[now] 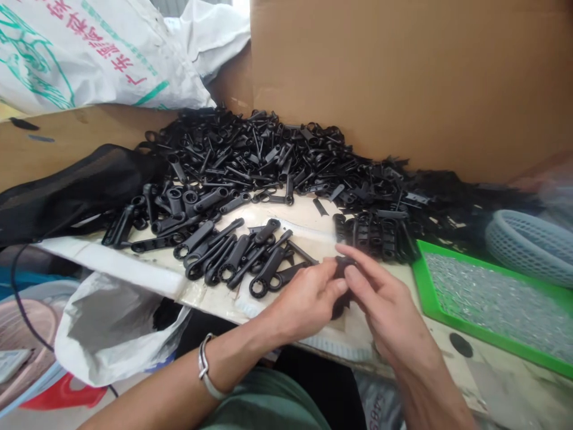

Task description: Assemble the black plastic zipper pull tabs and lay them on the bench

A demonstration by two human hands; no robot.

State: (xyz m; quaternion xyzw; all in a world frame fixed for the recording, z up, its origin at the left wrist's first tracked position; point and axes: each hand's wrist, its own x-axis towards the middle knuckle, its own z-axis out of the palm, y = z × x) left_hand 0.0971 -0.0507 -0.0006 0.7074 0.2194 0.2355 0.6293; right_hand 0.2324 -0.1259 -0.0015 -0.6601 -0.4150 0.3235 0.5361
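Note:
Near the table's front edge, my left hand (313,298) is closed on a black plastic part (341,306), its outline mostly hidden by the fingers. My right hand (385,298) meets it from the right, thumb and fingers pressed on the same part. Just left of my hands lie several black ring-ended handles (235,257) in a loose group. Behind them rises a large heap of similar black parts (264,149). A row of black pieces (373,234) stands right behind my hands.
On the right are a green tray (423,292) of small clear or shiny pieces and a grey-blue mesh basket (528,245). Cardboard (403,77) walls the back. A white sack (120,54) is at upper left; an open white bag (107,322) hangs below the table's left edge.

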